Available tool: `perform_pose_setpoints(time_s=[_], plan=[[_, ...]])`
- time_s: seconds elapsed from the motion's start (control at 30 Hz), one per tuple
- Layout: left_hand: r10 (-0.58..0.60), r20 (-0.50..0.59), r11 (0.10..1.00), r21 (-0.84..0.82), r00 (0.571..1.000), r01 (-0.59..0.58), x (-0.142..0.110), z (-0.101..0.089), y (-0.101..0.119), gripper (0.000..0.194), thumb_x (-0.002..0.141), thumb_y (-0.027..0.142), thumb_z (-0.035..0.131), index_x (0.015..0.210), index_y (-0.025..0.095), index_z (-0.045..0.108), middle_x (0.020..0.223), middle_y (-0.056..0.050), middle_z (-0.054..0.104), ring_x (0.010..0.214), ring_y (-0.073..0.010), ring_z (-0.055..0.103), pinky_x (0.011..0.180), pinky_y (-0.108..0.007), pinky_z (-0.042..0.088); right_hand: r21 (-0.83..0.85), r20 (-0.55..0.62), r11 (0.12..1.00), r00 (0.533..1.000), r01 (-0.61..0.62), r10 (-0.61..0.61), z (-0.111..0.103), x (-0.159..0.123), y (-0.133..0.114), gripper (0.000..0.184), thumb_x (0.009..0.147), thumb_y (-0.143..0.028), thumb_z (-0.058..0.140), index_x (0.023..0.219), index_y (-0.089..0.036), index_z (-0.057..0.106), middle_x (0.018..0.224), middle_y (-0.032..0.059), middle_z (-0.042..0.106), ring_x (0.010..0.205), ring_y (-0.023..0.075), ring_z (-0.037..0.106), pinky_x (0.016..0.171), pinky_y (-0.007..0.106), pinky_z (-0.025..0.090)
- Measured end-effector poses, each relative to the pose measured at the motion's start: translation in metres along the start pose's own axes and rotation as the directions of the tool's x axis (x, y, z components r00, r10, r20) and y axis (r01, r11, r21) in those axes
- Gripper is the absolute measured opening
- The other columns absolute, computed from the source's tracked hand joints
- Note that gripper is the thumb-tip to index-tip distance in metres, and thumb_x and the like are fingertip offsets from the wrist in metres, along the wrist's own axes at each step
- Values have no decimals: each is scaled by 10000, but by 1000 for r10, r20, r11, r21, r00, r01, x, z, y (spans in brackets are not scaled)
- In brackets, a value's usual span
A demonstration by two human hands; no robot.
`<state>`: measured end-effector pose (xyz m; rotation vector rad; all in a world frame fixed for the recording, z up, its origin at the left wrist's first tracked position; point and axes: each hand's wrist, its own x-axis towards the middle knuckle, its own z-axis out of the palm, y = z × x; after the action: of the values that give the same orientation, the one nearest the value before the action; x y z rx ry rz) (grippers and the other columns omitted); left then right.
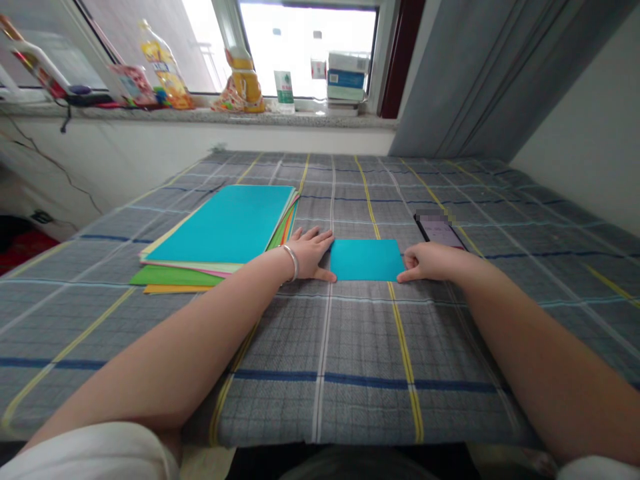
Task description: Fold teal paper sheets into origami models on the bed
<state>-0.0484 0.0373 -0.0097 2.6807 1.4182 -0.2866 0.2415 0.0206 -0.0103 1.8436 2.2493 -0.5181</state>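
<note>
A small blue rectangle of paper [367,261] lies flat on the plaid cloth between my two hands. At its left edge rests my left hand [311,255], fingers spread and thumb by the near left corner; a silver bangle circles that wrist. My right hand [423,261] is at the opposite edge, its fingers curled in and its thumb touching the near right corner. Whether the right fingers pinch the paper's edge is hard to make out. Left of my left hand lies a stack of coloured paper sheets [225,223], blue on top, with green, orange and pink edges showing.
A phone [440,229] lies just beyond my right hand. The plaid cloth [365,347] covers the whole surface. On the windowsill [190,118] at the back stand an oil bottle [167,67], a yellow container [246,80], a white-and-green tube [285,90] and boxes [346,77]. A grey curtain [480,73] hangs at right.
</note>
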Motion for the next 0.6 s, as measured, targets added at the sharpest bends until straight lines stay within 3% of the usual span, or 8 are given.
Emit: perform_pose_setpoints(time_s=[0.27,0.43,0.53,0.6], plan=[[-22,-24,998,-53,999,20,1,7,-7,1103,701,711,628,1549,141,213,1611,-167,175,1485,-400,141,1179,-577,142,124,19,989,996,84,-87,-3,-8,8,262,661,-424,746,681,-233,566,659,-11,619,611,164,553,522,287,324],[15,-62,986,-165,998,-25,3,10,-11,1075,690,690,629,1531,136,252,1612,-184,166,1486,-411,120,1176,-588,152,183,-11,982,999,38,-37,-4,-10,3,396,761,-618,607,716,-227,557,684,22,642,612,174,570,542,293,359],[-67,-158,948,-317,985,13,8,13,-8,823,758,538,632,1432,119,414,1526,-197,380,1440,-389,291,1155,-570,251,165,-168,986,984,-29,57,0,-7,-8,471,861,-655,426,692,-225,517,707,63,651,634,196,582,546,310,349],[-188,-268,868,-496,945,32,14,17,-4,584,794,387,626,1297,108,525,1342,-181,580,1297,-332,509,1087,-495,392,158,-283,987,956,-32,76,5,-3,-15,409,844,-612,488,712,-225,504,747,76,659,665,211,588,550,318,347]])
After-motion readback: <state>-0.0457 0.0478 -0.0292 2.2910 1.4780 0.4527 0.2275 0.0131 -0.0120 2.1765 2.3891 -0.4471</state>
